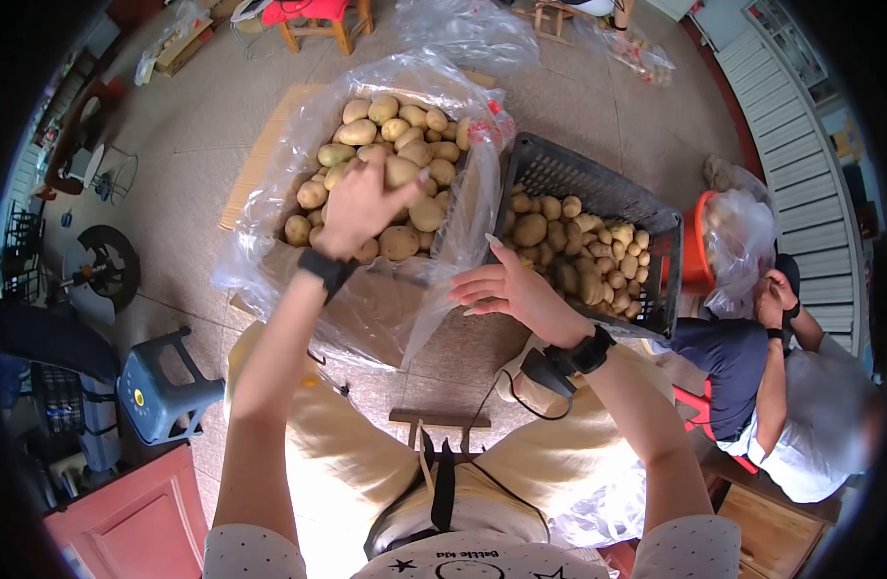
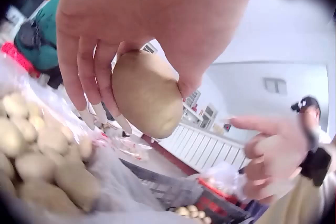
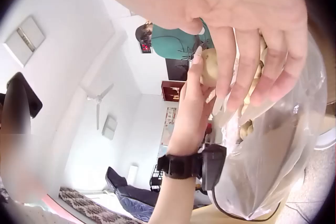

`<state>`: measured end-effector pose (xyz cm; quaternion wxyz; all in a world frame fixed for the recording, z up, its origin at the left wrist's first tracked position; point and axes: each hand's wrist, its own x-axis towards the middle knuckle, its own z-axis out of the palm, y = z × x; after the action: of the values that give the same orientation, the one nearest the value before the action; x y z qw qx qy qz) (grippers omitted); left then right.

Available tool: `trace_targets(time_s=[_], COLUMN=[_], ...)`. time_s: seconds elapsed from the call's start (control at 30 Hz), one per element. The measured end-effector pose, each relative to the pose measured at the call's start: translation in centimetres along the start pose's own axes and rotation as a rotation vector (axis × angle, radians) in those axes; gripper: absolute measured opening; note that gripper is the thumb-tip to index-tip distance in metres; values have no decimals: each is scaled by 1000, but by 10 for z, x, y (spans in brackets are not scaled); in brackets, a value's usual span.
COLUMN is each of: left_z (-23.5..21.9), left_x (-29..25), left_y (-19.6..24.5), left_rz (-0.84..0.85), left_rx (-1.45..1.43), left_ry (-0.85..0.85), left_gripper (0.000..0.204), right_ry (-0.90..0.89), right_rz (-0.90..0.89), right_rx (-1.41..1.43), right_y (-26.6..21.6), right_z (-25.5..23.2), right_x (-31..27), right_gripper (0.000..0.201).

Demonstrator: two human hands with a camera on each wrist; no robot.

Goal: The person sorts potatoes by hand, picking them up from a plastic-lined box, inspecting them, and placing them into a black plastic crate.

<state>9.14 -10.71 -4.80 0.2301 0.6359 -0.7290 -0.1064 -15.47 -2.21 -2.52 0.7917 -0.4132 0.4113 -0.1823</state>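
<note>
- My right hand (image 1: 525,299) is hovering nearest my body, released and holding nothing, its fingers reaching out almost straight beside the plastic liner (image 1: 258,243); I can't tell whether the fingertips are touching the film. To be helping well, I'd say it should be steadying that loose edge.
- My left hand (image 1: 358,205) is grasping one potato (image 2: 147,98) above the liner, my thumb pressing one side and my fingers lying along the other. Because the skin is looking smooth and the shape rounded, I judge that an even, light pinch is serving better than a hard one, and I should be minding my long nails against the skin.
- Below it, the large potatoes (image 1: 313,195) are sitting heaped inside the liner. Working well here probably means lifting straight up, so that I'm not rolling the neighbours or dragging the film.
- Just to the right, the black plastic crate (image 1: 677,253) is standing with mostly smaller potatoes (image 1: 583,246) lying in it. Its wall is rising above them, so any crossing that way should be going over the rim, with a low release to be sparing them bruises.
- Farther right, an orange-red bucket (image 1: 694,246) is standing beyond the crate, and a seated person (image 1: 791,386) is working near it; I should be leaving elbow room there.
</note>
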Motion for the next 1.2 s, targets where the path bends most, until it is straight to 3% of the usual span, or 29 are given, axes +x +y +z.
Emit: trace_targets(time_s=[0.03,0.07,0.23,0.27,0.3,0.33,0.43,0.57,0.67,0.73,0.77,0.8,0.83,0.87,0.93,1.0,1.07,1.2], left_z=[11,12,95,109,110,109,101,99,84,39,22,12,4,-3,11,9,23,29], left_x=[14,24,37,30,26,27,27,23,23,17,4,-13,-29,-49,-79,-103,-123,-138], left_y=[-13,-13,-74,-83,-85,-90,-97,-93,-73,-28,-3,26,47,65,87,105,103,98], left_rz=[-8,-77,42,80,119,86,64,149,96,-175,-108,65,166,168,504,530,550,546], left_rx=[21,82,419,399,377,292,220,262,283,-292,-241,-445,-546,-774,-616,-582,-620,-624], left_ry=[42,-60,-101,7,114,-15,-132,-31,27,-32,51,145,59,-173,-120,-361,-393,-470], left_gripper=[74,70,57,59,62,66,65,64,63,54,45,39,35,34,35,33,34,36], right_ry=[0,24,90,106,123,124,141,140,122,122,177,228,248,282,392,469,594,814], right_rz=[-8,-7,-21,-35,-48,-49,-32,6,-35,-63,-94,-116,-170,-209,-239,-268,-252,-355], right_rx=[7,-3,-55,-68,-80,-74,-83,-99,-124,-129,-139,-150,-171,-206,-237,-239,-252,-317], right_y=[-1,-2,-8,-8,-8,-9,-9,-7,-8,-10,-13,-14,-19,-22,-25,-27,-37,-34], right_z=[-2,-4,-7,-10,-12,-13,-10,-9,-12,-18,-22,-26,-30,-36,-50,-69,-81,-156], right_x=[0,1,0,0,-1,-2,-1,-1,-4,-5,-6,-8,-12,-15,-18,-22,-33,-55], right_gripper=[74,73,70,70,69,69,69,69,69,69,68,67,59,55,44,43,41,39])
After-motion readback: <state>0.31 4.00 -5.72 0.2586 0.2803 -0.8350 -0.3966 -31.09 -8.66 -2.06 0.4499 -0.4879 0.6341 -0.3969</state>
